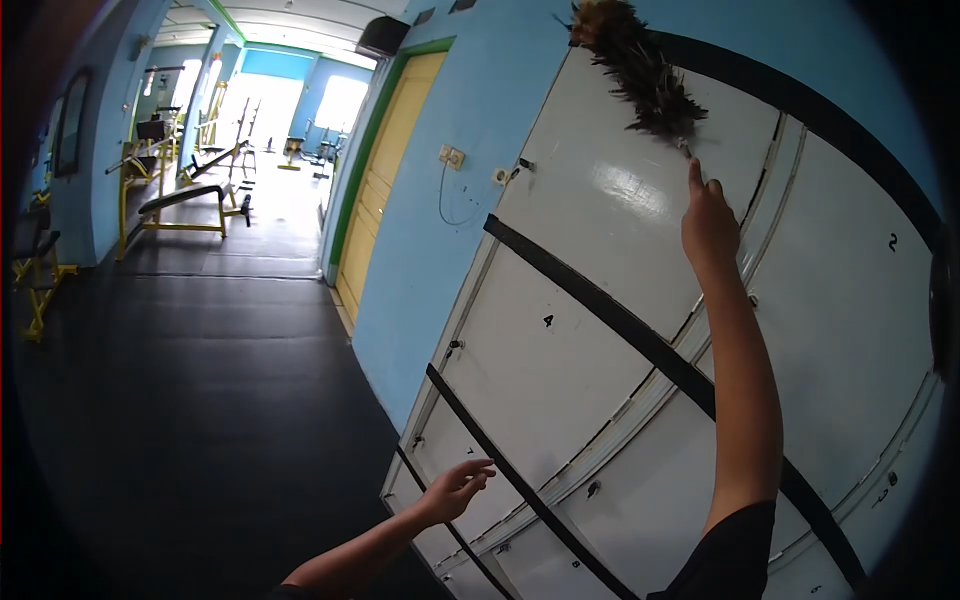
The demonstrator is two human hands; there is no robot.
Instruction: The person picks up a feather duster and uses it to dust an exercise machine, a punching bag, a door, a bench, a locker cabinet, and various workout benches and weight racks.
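Feather duster [638, 70], likely light with soft plumes, is best gripped at its thin handle, where the right hand [708, 222] clasps it against the lockers [600, 260]; left hand [455, 488] hangs loosely open, empty.

The duster [640, 70] was made of soft, shaggy brown feathers, ragged at the tips. The lockers [600, 250] were seen to be of smooth painted metal, off-white and glossy, with window light reflected in them and black matt bands across. The wall [430, 280] was finished in flat blue paint. The floor [200, 400] was covered in dark matt rubber-like matting.
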